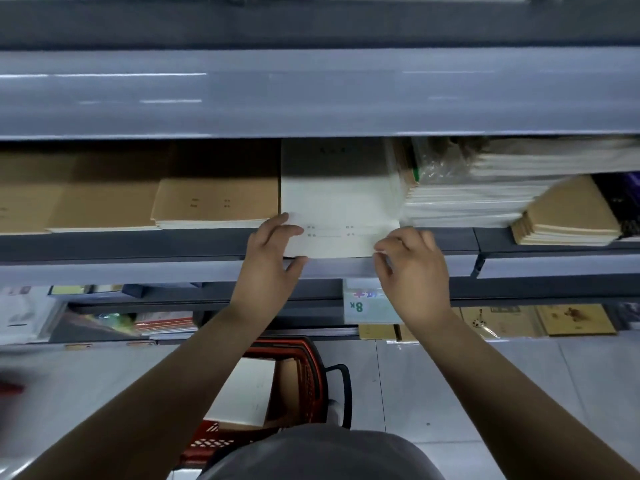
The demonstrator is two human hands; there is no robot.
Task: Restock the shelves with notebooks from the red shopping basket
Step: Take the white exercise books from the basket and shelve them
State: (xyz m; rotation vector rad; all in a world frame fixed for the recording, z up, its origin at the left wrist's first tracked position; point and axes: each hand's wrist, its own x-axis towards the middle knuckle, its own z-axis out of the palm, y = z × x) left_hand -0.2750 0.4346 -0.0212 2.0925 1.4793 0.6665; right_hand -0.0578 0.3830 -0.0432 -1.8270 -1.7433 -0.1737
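Two hands hold one white notebook point(341, 216) at the shelf point(138, 244) edge: the left hand point(273, 252) grips its near left corner, thumb underneath, while the right hand point(412, 268) pinches its near right corner with curled fingers point(384, 258). The notebook lies half onto the shelf, between brown notebooks point(216, 202) to its left and a wrapped stack point(467, 188) to its right, near end overhanging. Below the shelf, the red basket point(311, 379) on the floor holds more notebooks, so restocking seems far from finished.
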